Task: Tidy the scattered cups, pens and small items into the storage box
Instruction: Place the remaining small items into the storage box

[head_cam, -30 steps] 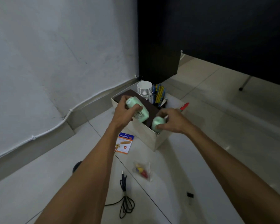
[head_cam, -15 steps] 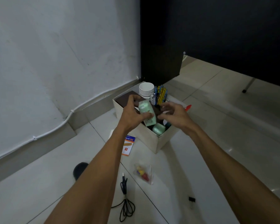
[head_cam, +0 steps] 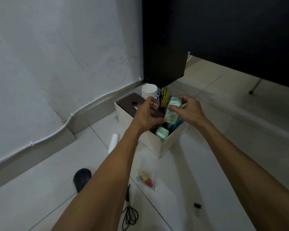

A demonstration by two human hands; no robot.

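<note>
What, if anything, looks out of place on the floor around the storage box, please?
Several small items lie loose on the tiles rather than in the storage box: a clear bag of coloured pieces, a coiled black cable, a binder clip and a white roll.

The green pack (head_cam: 172, 110) that the left hand (head_cam: 146, 114) held alone a second ago is now gripped by both hands, the right hand (head_cam: 191, 110) having come onto its top over the box (head_cam: 158, 145). The second green pack (head_cam: 162, 133) left the right hand and lies inside, at the near corner.
</note>
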